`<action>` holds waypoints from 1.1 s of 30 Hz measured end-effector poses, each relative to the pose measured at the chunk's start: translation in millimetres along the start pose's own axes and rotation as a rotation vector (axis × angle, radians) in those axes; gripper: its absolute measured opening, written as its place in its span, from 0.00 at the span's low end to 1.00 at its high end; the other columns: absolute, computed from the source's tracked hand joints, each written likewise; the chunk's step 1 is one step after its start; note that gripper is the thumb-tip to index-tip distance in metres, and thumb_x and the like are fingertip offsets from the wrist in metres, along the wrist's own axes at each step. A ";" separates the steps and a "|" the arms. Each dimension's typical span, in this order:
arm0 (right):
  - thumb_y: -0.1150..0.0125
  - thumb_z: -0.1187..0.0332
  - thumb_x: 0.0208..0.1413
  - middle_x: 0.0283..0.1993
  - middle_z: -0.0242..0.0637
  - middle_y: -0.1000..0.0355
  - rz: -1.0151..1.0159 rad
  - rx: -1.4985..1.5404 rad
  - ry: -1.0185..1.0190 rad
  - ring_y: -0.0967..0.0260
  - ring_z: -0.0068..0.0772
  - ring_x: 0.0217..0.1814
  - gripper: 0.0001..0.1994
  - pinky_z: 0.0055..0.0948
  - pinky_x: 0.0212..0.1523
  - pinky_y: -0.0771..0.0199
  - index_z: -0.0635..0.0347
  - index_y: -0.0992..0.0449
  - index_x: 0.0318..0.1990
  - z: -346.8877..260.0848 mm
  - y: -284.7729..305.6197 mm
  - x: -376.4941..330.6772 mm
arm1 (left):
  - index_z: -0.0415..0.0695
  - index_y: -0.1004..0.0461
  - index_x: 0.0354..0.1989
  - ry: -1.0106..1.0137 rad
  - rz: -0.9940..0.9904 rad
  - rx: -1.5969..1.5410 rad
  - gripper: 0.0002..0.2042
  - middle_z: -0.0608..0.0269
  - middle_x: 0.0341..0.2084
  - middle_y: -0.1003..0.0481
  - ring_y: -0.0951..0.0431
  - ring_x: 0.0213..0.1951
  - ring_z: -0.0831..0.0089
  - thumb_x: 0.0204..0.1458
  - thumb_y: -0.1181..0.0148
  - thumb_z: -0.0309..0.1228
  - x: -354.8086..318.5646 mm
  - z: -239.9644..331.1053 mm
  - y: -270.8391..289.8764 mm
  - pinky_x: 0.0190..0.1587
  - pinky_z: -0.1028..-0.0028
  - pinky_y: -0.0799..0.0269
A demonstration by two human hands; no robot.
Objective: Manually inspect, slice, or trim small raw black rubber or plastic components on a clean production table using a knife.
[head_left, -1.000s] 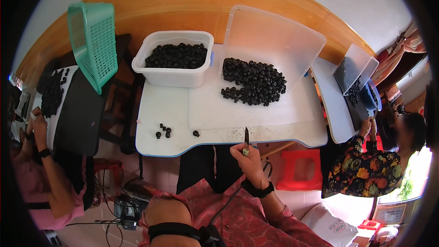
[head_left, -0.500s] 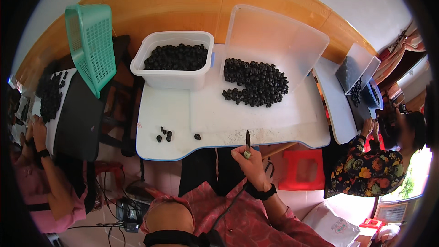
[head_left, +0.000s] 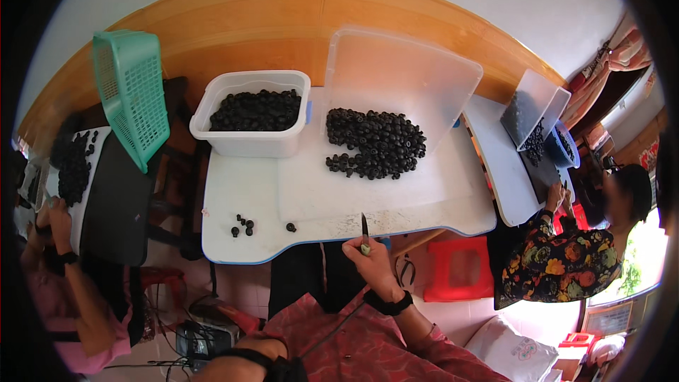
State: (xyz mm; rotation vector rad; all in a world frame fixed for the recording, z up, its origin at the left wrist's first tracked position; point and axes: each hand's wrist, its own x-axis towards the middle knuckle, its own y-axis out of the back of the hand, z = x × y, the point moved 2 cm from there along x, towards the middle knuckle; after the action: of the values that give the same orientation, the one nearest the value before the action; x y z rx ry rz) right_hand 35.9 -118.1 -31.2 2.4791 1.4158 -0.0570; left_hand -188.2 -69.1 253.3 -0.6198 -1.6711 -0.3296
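My right hand is closed around a small knife at the front edge of the white table, the dark blade pointing up and away from me. Below, my left forearm with a black band shows at the lower edge; its hand is out of the picture. Beyond the knife lies a heap of small black ring-like pieces, spilling from a clear bin tipped on its side. A few loose black pieces sit at the near left, with a single piece closer to my right hand.
At the back left stands a white tub full of black pieces. A green basket leans beside it. People work at side tables left and right. A red stool stands right of my legs.
The whole view has shifted, so the table appears lower and farther left. My right hand still holds the knife by the table's edge. The left forearm has moved lower, nearer the bottom edge.
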 end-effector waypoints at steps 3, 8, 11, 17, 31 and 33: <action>0.36 0.68 0.54 0.26 0.27 0.29 0.033 0.005 -0.030 0.37 0.15 0.29 0.08 0.19 0.31 0.35 0.64 0.23 0.33 4.6 6.2 -0.6 | 0.35 0.19 0.35 0.212 0.061 -0.190 0.11 0.45 0.40 0.22 0.21 0.38 0.56 0.58 0.51 0.24 -9.5 -7.1 29.8 0.42 0.65 0.26; 0.36 0.69 0.54 0.26 0.23 0.30 0.029 0.065 -0.041 0.39 0.13 0.29 0.06 0.17 0.31 0.37 0.63 0.23 0.32 -3.8 4.2 -1.9 | 0.47 0.25 0.44 0.373 0.612 0.279 0.08 0.60 0.44 0.27 0.29 0.48 0.65 0.58 0.44 0.33 -0.2 -19.0 20.9 0.49 0.69 0.30; 0.37 0.69 0.55 0.23 0.18 0.35 0.019 0.123 -0.051 0.44 0.09 0.24 0.05 0.15 0.24 0.45 0.61 0.23 0.34 0.2 5.7 -4.4 | 0.45 0.27 0.45 0.415 0.594 0.192 0.10 0.58 0.46 0.28 0.30 0.49 0.64 0.59 0.46 0.33 -12.8 12.6 -5.6 0.50 0.69 0.31; 0.38 0.69 0.55 0.20 0.18 0.38 0.003 0.102 -0.069 0.46 0.09 0.19 0.05 0.15 0.19 0.49 0.61 0.23 0.33 -9.4 -1.0 -5.2 | 0.41 0.30 0.49 0.464 0.522 -0.010 0.13 0.55 0.49 0.30 0.32 0.53 0.62 0.61 0.50 0.34 -26.1 -41.1 0.3 0.53 0.68 0.33; 0.38 0.69 0.56 0.19 0.17 0.38 0.021 0.091 -0.112 0.48 0.08 0.17 0.06 0.15 0.17 0.51 0.61 0.23 0.33 -9.3 9.2 -3.4 | 0.32 0.37 0.57 0.632 0.249 -0.618 0.21 0.46 0.57 0.35 0.37 0.60 0.58 0.65 0.59 0.37 -57.9 -115.1 7.4 0.59 0.66 0.39; 0.38 0.69 0.56 0.19 0.18 0.38 0.019 0.098 -0.102 0.48 0.09 0.17 0.06 0.15 0.17 0.51 0.61 0.23 0.33 -9.4 9.6 -2.2 | 0.31 0.38 0.58 0.650 0.199 -0.716 0.22 0.44 0.58 0.36 0.37 0.61 0.57 0.65 0.61 0.37 -55.8 -119.1 12.5 0.60 0.65 0.40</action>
State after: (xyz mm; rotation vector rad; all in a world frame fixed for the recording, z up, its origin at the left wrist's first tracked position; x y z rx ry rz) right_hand 41.9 -122.0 -19.6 2.5286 1.3781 -0.2514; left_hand -78.5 -135.2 221.1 -1.0591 -0.8318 -0.8954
